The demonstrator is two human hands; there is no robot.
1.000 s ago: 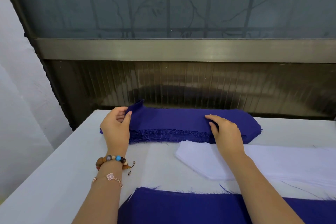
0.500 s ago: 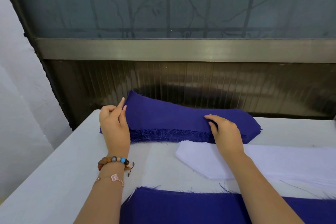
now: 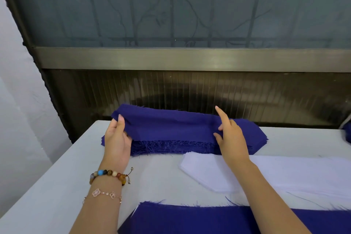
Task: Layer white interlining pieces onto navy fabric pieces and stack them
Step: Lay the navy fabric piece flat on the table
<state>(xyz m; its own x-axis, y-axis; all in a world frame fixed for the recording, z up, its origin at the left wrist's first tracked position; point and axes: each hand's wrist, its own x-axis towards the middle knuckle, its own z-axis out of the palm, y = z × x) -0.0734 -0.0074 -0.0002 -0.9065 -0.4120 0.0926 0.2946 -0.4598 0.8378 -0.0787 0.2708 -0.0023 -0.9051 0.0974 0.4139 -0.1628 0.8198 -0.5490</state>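
At the far side of the worktop (image 3: 57,176) lies the navy stack (image 3: 171,147), its frayed edge turned to the near side. Just above it the top navy piece (image 3: 171,127) is held up, sagging a little between two hands. The left hand (image 3: 117,142) has its grip narrow on the left end of this piece, thumb on top and fingers under the cloth. The right hand (image 3: 230,138) holds the right part in a narrow grip, while its index finger points up, free of the cloth. Near the stack, to the right, rests the white interlining pile (image 3: 284,173). At the near edge lies the near navy piece (image 3: 190,220). A bead bracelet (image 3: 110,175) and a chain bracelet (image 3: 103,194) sit on the left wrist.
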